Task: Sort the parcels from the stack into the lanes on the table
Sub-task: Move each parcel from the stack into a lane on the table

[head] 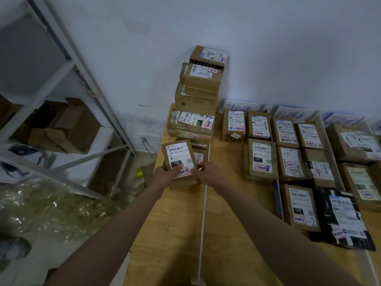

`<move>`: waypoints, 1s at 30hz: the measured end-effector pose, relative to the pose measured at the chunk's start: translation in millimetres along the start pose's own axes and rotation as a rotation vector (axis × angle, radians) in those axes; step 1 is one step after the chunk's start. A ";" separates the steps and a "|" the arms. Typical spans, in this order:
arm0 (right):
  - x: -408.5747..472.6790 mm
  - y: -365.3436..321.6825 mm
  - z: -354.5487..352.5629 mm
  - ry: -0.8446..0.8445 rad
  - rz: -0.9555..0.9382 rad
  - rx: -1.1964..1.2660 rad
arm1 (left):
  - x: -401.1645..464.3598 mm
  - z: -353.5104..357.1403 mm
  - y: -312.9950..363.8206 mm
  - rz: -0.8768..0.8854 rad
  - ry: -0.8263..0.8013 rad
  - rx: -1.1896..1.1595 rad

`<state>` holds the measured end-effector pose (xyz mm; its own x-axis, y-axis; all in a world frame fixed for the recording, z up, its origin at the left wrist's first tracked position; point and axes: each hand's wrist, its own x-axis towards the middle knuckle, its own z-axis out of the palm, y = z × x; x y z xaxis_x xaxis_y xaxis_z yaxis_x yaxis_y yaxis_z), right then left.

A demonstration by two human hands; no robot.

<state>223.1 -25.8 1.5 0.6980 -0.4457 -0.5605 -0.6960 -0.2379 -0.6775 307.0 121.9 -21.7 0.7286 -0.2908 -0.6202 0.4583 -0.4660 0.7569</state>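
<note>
Cardboard parcel with white "150" label [179, 162] pinched at near edge by left hand [165, 176] and right hand [206, 173], at foot of tall brown box stack [199, 96] on wooden worktop [175, 234]. Risk: fingertip grip shallow, parcel may slip; bumping leaning stack could topple it; wrong lane past white divider strip [203, 213].

Free room and obstacles. Open worktop [175, 234] lies near, on both sides of the white divider strip [203, 213], and runs far along the strip's right side to the wall. The tall stack [199, 93] blocks the far left corner; both hands [165, 176] grip a parcel [179, 159] just in front of it. Sorted parcels [292, 162] crowd the right half, touching or nearly touching. Left of the worktop edge stands a metal shelf [68, 120].
</note>
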 end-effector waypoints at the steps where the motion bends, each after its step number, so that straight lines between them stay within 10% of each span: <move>1: -4.4 0.3 0.2 -0.007 -0.005 0.012 | -3.5 -2.6 1.1 0.007 -0.011 0.021; 30: -90.1 144.1 -153.1 0.598 -0.069 -0.376 | -36.3 129.5 28.2 0.122 -0.233 0.365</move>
<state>34.1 -152.1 27.3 0.6052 -0.7907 -0.0917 -0.7400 -0.5165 -0.4308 227.5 11.1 -4.6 0.6130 -0.5229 -0.5923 0.1362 -0.6685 0.7311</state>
